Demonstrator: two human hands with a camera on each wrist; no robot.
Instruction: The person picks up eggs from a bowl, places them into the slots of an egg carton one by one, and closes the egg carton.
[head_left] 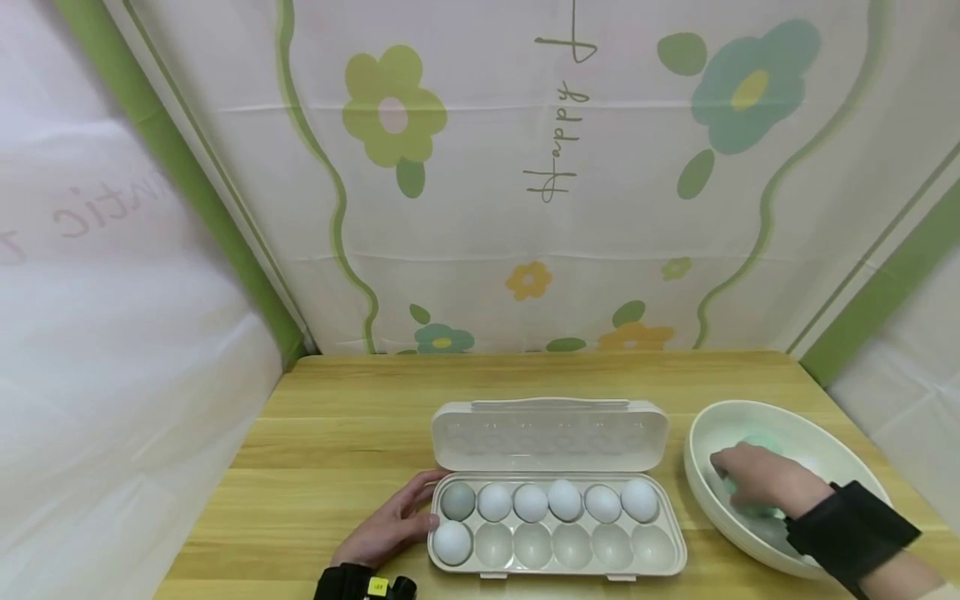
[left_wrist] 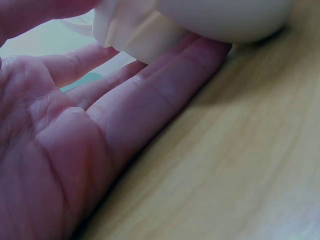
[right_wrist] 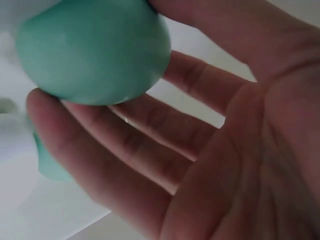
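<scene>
A white plastic egg box [head_left: 557, 523] lies with its lid [head_left: 550, 437] raised. Its back row holds one grey-green egg [head_left: 457, 501] and several white eggs [head_left: 531, 503]; another white egg [head_left: 452, 543] sits in the front left cup. My left hand [head_left: 393, 521] holds the box's left end, thumb at the rim; in the left wrist view its fingers [left_wrist: 145, 100] reach beneath the edge. Inside the large white bowl [head_left: 708, 500] at the right is my right hand [head_left: 765, 479]. Its fingers and thumb curl round a green egg [right_wrist: 95, 52], clearest in the right wrist view.
More eggs lie in the bowl, among them a white egg [right_wrist: 17, 160] and a green egg [right_wrist: 52, 162] beside my fingers. The wooden table [head_left: 337, 433] runs back to a flower-printed curtain [head_left: 480, 233], with more curtain at both sides.
</scene>
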